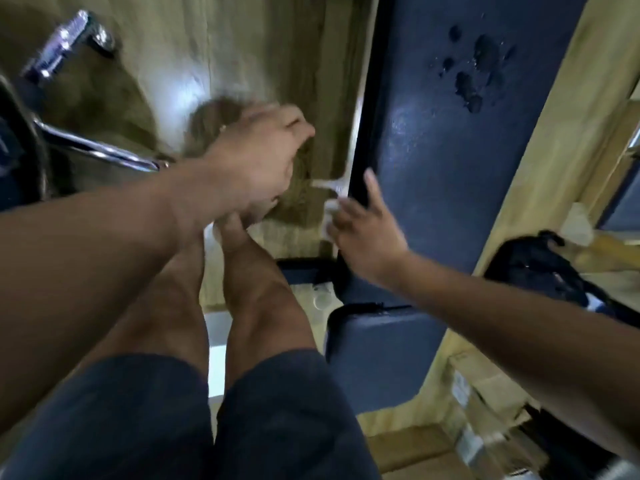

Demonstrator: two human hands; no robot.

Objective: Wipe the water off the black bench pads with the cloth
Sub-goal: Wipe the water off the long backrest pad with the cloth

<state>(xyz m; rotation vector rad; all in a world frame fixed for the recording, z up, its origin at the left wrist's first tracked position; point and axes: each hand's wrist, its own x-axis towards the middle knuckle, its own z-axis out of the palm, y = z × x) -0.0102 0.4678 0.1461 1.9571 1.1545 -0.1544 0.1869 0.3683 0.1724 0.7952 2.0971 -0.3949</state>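
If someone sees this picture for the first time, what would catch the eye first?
The dark water drops on the far end of the long bench pad, upper right. Next, the left hand gripping a blurred brown cloth at centre, and the open right hand beside the pad's edge.

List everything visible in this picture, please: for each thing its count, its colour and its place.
long black bench pad: one, black, right of centre
water drops: one cluster, shiny, on that pad's far part
short black bench pad: one, black, near, beside the right leg
brown cloth: one, blurred, at the left hand
chrome metal bars: two, silver, far left
black bag: one, right of the long pad
wooden floor: yellowish, under everything
bare legs: two, centre, in dark shorts
left hand: one, fingers curled, seems to grip the cloth
right hand: one, fingers spread, at the long pad's left edge
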